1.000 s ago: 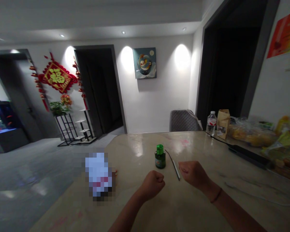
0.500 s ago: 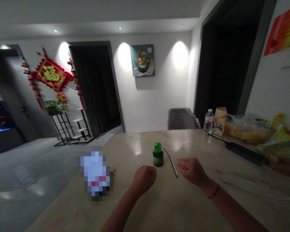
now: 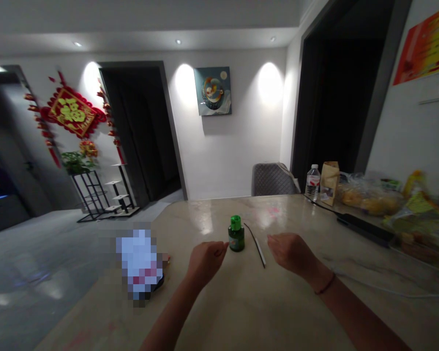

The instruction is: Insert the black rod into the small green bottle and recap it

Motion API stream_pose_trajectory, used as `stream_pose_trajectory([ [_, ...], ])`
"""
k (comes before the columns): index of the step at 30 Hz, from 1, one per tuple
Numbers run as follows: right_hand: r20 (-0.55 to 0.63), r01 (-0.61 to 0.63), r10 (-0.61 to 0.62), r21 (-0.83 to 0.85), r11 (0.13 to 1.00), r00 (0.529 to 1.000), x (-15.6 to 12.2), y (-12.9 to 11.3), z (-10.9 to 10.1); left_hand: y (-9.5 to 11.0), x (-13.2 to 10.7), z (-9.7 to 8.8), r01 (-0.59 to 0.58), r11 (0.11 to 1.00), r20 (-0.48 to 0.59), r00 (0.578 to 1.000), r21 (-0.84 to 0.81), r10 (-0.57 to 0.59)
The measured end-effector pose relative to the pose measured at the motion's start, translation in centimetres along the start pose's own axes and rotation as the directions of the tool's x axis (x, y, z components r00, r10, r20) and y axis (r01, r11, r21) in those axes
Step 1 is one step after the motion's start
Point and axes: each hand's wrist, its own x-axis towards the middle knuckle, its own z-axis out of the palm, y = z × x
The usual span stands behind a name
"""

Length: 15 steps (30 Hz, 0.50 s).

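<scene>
My left hand (image 3: 207,261) is closed in a loose fist just left of a small green bottle (image 3: 236,239), its thumb side turned towards it. The bottle stands upright with its bright green cap on; whether the hand touches it I cannot tell. To its right lies a thin black-and-white strip (image 3: 256,243), slanting towards me on the table. My right hand (image 3: 290,251), a dark band round its wrist, is curled closed over the table to the right of the strip. Nothing shows in either fist.
A blurred-out phone-like object (image 3: 141,263) is at the left of the marbled table (image 3: 219,317). At the right are a water bottle (image 3: 313,183), a paper bag (image 3: 329,183), plastic food bags (image 3: 366,192), a black power strip (image 3: 364,229) and a white cable (image 3: 384,291). A grey chair (image 3: 272,179) stands behind.
My left hand has risen and moved slightly left, its thumb side now level with the bottle. My right hand has turned a little, still closed. The view has shifted slightly right.
</scene>
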Motion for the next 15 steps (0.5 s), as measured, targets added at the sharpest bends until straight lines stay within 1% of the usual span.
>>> stream_pose_trajectory([
  [1, 0.058, -0.043, 0.040, 0.058, 0.997, 0.998, 0.0, -0.2, 0.3, 0.0, 0.0, 0.1, 0.004, 1.000, -0.011, 1.000, -0.025, -0.004],
  [2, 0.118, -0.119, 0.102, 0.144, 0.982, 0.988, 0.0, -0.4, 0.7, 0.1, 0.0, 0.3, 0.030, 0.996, -0.009, 0.999, -0.079, -0.031],
  [3, 0.189, -0.230, 0.185, 0.257, 0.939, 0.964, -0.1, -0.7, 1.1, 0.1, -0.1, 0.5, 0.079, 0.982, 0.020, 0.997, -0.169, -0.076],
  [4, 0.287, -0.367, 0.265, 0.406, 0.837, 0.921, -0.1, -1.0, 1.6, 0.1, -0.1, 0.9, 0.150, 0.945, 0.085, 0.988, -0.292, -0.130],
  [5, 0.402, -0.501, 0.315, 0.544, 0.674, 0.860, -0.1, -1.4, 2.1, 0.0, -0.2, 1.2, 0.245, 0.865, 0.188, 0.966, -0.438, -0.178],
  [6, 0.529, -0.614, 0.313, 0.645, 0.456, 0.789, -0.2, -1.8, 2.7, -0.2, -0.3, 1.6, 0.355, 0.723, 0.344, 0.923, -0.592, -0.171],
  [7, 0.648, -0.687, 0.232, 0.696, 0.206, 0.726, -0.3, -2.1, 3.1, -0.4, -0.5, 2.0, 0.470, 0.527, 0.495, 0.863, -0.708, -0.104],
  [8, 0.698, -0.713, 0.157, 0.699, 0.062, 0.698, -0.4, -2.4, 3.5, -0.7, -0.6, 2.4, 0.568, 0.332, 0.603, 0.798, -0.753, 0.002],
  [9, 0.735, -0.726, 0.047, 0.677, -0.123, 0.677, -0.6, -2.6, 3.9, -1.1, -0.8, 2.7, 0.638, 0.173, 0.659, 0.744, -0.750, 0.113],
  [10, 0.741, -0.723, -0.061, 0.628, -0.289, 0.668, -0.8, -2.7, 4.2, -1.4, -1.0, 3.0, 0.686, 0.052, 0.679, 0.703, -0.726, 0.211],
  [11, 0.728, -0.709, -0.160, 0.552, -0.439, 0.666, -1.0, -2.7, 4.4, -1.8, -1.2, 3.3, 0.721, -0.032, 0.685, 0.670, -0.692, 0.287],
  [12, 0.702, -0.686, -0.254, 0.443, -0.577, 0.666, -1.2, -2.6, 4.6, -2.1, -1.4, 3.4, 0.748, -0.088, 0.687, 0.644, -0.658, 0.338],
  [13, 0.672, -0.662, -0.323, 0.335, -0.670, 0.666, -1.4, -2.5, 4.7, -2.3, -1.5, 3.6, 0.769, -0.121, 0.690, 0.622, -0.628, 0.371],
  [14, 0.656, -0.649, -0.362, 0.261, -0.715, 0.662, -1.6, -2.3, 4.8, -2.5, -1.7, 3.7, 0.787, -0.132, 0.698, 0.600, -0.602, 0.392],
  [15, 0.653, -0.641, -0.381, 0.211, -0.738, 0.655, -1.8, -2.1, 4.9, -2.6, -1.7, 3.8, 0.803, -0.128, 0.709, 0.579, -0.583, 0.403],
])
